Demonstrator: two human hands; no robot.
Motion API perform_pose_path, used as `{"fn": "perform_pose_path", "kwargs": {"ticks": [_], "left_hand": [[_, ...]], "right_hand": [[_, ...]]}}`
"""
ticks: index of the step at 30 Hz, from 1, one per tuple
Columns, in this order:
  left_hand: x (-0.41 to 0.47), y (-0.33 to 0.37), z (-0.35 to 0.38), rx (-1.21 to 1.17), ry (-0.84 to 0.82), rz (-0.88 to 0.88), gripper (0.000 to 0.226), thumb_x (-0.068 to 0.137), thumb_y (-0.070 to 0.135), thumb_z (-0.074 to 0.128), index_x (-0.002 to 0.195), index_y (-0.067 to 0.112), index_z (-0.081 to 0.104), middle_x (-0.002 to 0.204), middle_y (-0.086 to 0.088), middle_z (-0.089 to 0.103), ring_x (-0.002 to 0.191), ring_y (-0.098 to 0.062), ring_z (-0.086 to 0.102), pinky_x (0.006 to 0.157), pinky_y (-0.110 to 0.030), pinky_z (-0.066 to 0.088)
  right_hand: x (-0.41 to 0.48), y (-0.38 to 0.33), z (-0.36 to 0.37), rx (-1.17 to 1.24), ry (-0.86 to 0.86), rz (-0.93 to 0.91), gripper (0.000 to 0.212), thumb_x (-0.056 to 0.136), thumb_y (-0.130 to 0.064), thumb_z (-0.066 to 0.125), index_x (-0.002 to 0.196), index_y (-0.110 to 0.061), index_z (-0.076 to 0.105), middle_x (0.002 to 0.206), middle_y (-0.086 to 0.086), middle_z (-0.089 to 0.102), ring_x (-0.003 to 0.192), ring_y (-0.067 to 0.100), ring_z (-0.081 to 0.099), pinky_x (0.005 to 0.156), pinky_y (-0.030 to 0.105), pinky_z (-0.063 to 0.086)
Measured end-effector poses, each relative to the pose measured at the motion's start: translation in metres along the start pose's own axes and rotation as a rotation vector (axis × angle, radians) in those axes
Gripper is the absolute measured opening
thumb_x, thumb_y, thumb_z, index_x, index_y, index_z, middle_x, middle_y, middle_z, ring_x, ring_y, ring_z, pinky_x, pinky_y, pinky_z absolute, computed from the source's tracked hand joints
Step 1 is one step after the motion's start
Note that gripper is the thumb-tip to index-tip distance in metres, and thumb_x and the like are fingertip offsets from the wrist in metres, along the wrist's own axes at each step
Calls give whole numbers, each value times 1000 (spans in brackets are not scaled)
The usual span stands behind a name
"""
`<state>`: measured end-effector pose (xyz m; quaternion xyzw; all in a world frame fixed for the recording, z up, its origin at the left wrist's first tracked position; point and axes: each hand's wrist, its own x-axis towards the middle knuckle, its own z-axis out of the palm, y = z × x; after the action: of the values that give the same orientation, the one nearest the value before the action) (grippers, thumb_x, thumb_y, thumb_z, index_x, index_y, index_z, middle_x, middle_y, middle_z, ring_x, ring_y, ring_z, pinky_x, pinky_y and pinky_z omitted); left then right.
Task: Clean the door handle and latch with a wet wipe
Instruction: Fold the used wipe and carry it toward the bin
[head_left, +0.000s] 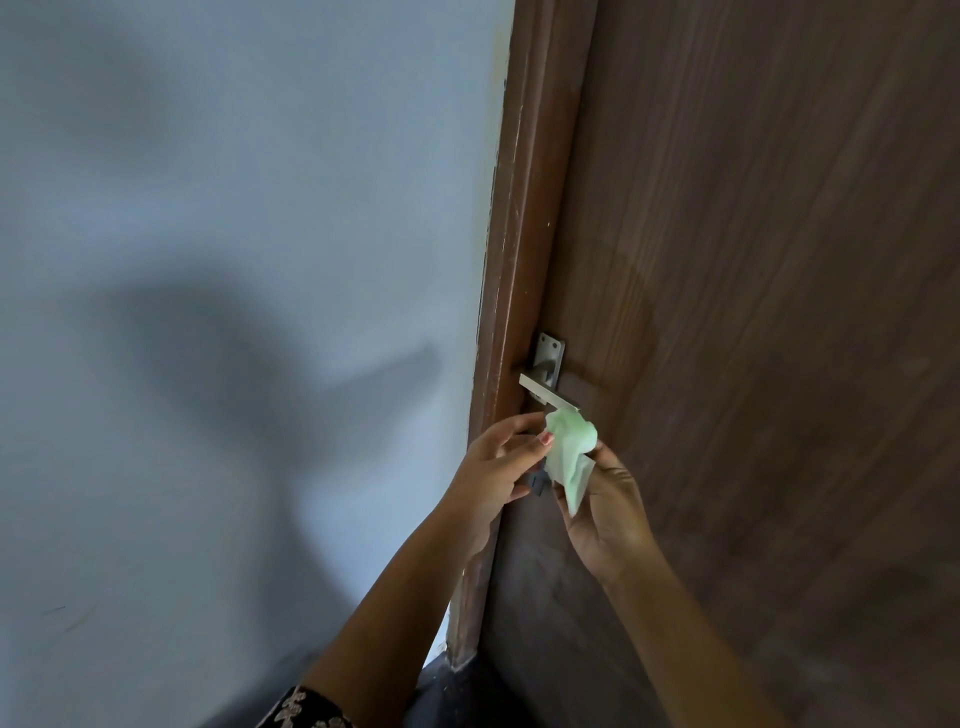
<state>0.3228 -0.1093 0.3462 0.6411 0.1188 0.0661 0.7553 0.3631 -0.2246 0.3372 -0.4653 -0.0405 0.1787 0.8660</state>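
— So where's the wipe (570, 457) now?

— Just below the handle (549, 391), bunched up. Her right hand (610, 512) pinches it; the left hand (498, 467) has its fingertips on it too.

— Tricky to hold?

— I'd say not: soft, limp, damp. Best gathered into a wad.

— And the surroundings?

— Brown wooden door (779, 312) right of the handle, pale blue wall (234, 260) left, shadowed.

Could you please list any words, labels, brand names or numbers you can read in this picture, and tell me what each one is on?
None: no readable text shows anywhere.
The metal door handle and its plate show screws only, no brand mark.
The green wet wipe, held between the left hand and right hand, is plain.
The brown door and pale wall carry no signs.
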Motion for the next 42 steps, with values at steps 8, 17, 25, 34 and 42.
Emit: {"fn": "perform_pose_path", "kwargs": {"ticks": [8,17,25,34,42], "left_hand": [[-3,-10,-4,56,163,101,40,81,14,73,120,15,62,105,-1,67,101,-20,64,85,-35,57],[10,-53,11,128,239,52,27,78,14,76,105,12,71,100,-5,74,96,-19,70,86,-33,56],[-3,-111,43,188,25,-77,19,80,6,72,78,25,72,67,12,73,65,4,66,59,-10,45],[-87,-255,112,526,-66,-437,1,78,22,75,77,22,74,74,9,71,79,-10,66,65,-14,46],[-190,-386,183,810,-296,-622,17,74,31,74,88,22,76,91,2,77,91,-14,69,76,-24,49]], "right_hand": [[-2,7,-5,-82,-35,32,25,94,5,46,112,-4,61,104,15,68,82,17,70,63,22,56],[-4,4,-55,-369,-133,37,46,90,-3,56,129,-28,50,120,-1,65,107,15,65,90,30,53],[-13,29,-122,-576,-25,150,46,83,1,66,124,-20,58,110,5,70,97,16,66,88,33,54],[-123,112,-278,-369,319,531,36,82,7,65,113,-7,54,101,9,67,91,21,66,83,33,56],[-272,182,-403,-314,714,692,36,78,19,60,87,-14,48,87,12,59,73,21,62,55,24,57]]}}
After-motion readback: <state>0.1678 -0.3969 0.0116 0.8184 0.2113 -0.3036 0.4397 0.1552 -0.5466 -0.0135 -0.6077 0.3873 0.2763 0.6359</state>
